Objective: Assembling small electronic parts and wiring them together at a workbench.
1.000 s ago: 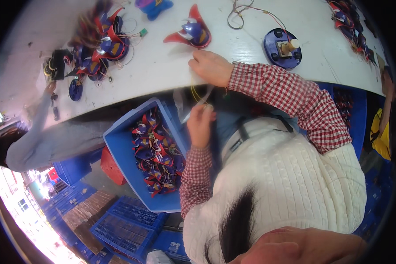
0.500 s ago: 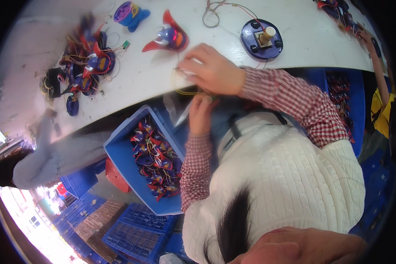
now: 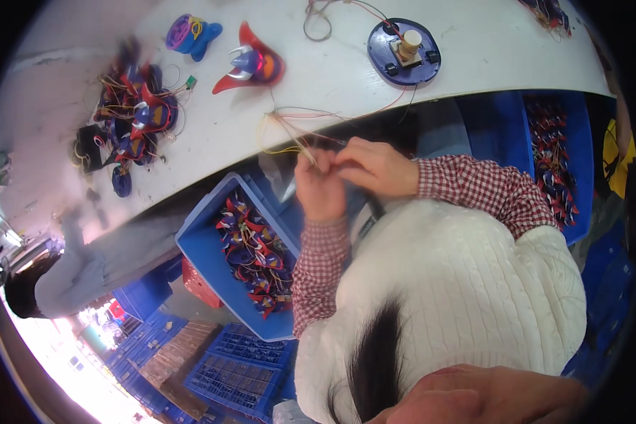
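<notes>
1. Toy [image 3: 251,65]: purple body, two red points curving outward, silver horns, orange detail. A red light glows in its body. It lies on the table [image 3: 215,116], left of the base.
2. Base [image 3: 404,55]: rounded purple plate, lying flat near the table's front edge. Black blocks sit near its rim; a cream cylinder stands on a square mount at its middle. Red and dark leads loop away to the upper left.
3. Wires [image 3: 296,138]: thin, yellow, red and pale. They spread below the toy and cross the table's edge; their gripped ends are hidden by fingers.
</notes>
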Motion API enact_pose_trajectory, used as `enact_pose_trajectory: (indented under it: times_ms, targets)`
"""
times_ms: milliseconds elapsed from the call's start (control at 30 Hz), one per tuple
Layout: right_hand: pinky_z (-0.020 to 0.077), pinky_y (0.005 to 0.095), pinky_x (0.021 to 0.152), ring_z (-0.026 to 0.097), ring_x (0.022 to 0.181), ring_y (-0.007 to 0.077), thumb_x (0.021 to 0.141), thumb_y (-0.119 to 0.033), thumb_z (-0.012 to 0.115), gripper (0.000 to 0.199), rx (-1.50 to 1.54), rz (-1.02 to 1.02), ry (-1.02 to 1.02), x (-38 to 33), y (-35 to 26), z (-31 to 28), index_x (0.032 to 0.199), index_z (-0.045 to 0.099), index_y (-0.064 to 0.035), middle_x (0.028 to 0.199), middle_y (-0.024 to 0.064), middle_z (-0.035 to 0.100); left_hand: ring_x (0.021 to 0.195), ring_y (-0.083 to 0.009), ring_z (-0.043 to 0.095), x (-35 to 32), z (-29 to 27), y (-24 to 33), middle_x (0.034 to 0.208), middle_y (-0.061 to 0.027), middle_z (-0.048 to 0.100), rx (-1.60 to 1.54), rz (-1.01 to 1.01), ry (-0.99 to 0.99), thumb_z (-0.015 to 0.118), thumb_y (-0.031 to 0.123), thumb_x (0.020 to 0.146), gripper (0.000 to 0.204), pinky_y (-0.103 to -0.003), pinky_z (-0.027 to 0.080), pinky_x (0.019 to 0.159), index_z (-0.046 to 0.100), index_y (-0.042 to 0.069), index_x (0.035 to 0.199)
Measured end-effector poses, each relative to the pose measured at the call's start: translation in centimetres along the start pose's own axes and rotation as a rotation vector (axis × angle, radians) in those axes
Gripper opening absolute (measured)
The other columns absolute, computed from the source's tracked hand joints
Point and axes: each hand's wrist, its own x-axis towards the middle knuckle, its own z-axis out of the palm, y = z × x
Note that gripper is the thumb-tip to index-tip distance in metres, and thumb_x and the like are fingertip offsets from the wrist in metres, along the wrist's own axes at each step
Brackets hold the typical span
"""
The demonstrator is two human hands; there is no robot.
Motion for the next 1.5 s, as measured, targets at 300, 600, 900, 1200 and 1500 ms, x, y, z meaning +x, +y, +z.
enact_pose_trajectory:
  times_ms: [300,600,900,1200,1500]
  targets:
    - [0.0457,0.0247,0.059,0.056,0.067,0.0162,0.079,-0.005,0.065,0.021,0.282,0.214,0.1,1.4,1.3,2.3,0.097,0.056,-0.0022,0.088,0.0082,0.061,0.079,-0.0155,0.05,0.8,2.5,-1.3,0.083,-0.0029,0.053,-0.055,0.081,0.095,0.039,0.021,0.096,0.019,-0.028,0.041,0.077,0.054,0.01,0.091]
    - [0.045,0.0252,0.061,0.054,0.069,0.0171,0.073,-0.002,0.067,0.023,-0.048,0.107,0.119,1.8,1.1,-0.7,0.095,0.06,-0.0037,0.087,0.007,0.058,0.079,-0.0186,0.056,-1.0,-0.3,0.4,0.097,-0.0105,0.061,0.226,0.151,0.275,0.045,0.019,0.092,0.015,-0.03,0.048,0.071,0.055,0.007,0.095]
    - [0.0451,0.0283,0.067,0.051,0.075,0.0208,0.073,-0.005,0.063,0.022,-0.436,-0.39,0.098,2.4,0.9,-0.3,0.095,0.061,-0.0061,0.084,0.0054,0.05,0.07,-0.0144,0.055,-2.2,2.9,0.2,0.091,-0.0087,0.061,0.439,-0.014,0.185,0.046,0.019,0.094,0.015,-0.023,0.047,0.059,0.054,0.006,0.092]
    - [0.0481,0.0283,0.069,0.054,0.078,0.0216,0.073,0.001,0.063,0.027,-0.186,-0.304,0.106,2.0,0.4,0.5,0.1,0.064,-0.0034,0.091,0.0077,0.057,0.061,-0.0122,0.055,-0.4,1.9,-0.9,0.08,-0.0053,0.06,0.155,0.048,0.32,0.043,0.019,0.096,0.016,-0.02,0.044,0.05,0.053,0.009,0.09]
    - [0.0442,0.0252,0.061,0.054,0.069,0.018,0.078,0.0,0.063,0.019,0.077,-0.101,-0.049,2.3,1.0,-1.6,0.097,0.061,-0.0025,0.088,0.0075,0.058,0.046,-0.0138,0.051,-0.8,2.1,1.8,0.065,-0.0078,0.056,0.371,-0.011,0.245,0.045,0.019,0.093,0.015,-0.019,0.037,0.036,0.05,0.007,0.086]
